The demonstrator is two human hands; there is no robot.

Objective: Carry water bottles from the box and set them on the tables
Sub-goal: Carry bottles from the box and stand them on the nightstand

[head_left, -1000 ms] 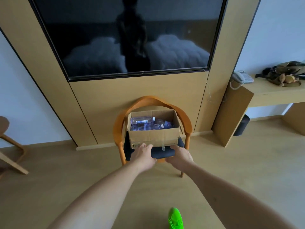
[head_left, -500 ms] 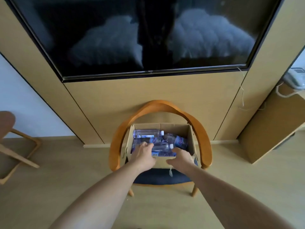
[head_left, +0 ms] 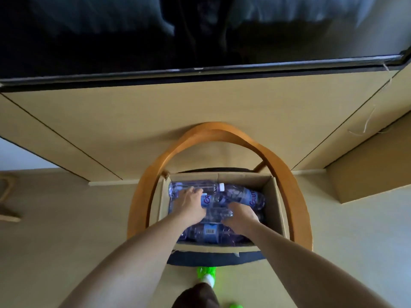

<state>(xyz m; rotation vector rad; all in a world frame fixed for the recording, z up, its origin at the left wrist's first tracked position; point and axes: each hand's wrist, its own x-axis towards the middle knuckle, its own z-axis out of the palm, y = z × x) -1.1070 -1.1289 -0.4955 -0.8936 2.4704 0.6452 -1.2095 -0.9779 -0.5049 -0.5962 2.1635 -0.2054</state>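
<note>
Both of our hands are down inside the cardboard box (head_left: 274, 203), which sits on the dark seat of a wooden chair (head_left: 287, 172) with a curved orange back. Our left hand (head_left: 191, 204) lies spread over the water bottles (head_left: 244, 195) toward the far left of the box, its fingers (head_left: 196, 192) reaching a clear bottle (head_left: 193, 188) with a white cap that lies along the far wall. Whether those fingers have closed on it we cannot tell. Our right hand (head_left: 241, 215) rests palm down on the bottles near the middle, fingers curled over a clear one; we cannot tell whether it is gripped. Several more bottles with purple and blue labels lie on their sides under and around our hands, filling the bottom of the box. One label near the near wall shows a barcode. Beyond the chair stands a pale wooden wall panel (head_left: 178, 121) with a dark television screen (head_left: 133, 41) above it. Near us, a bright green shoe (head_left: 206, 274) is on the floor just in front of the chair seat.
</note>
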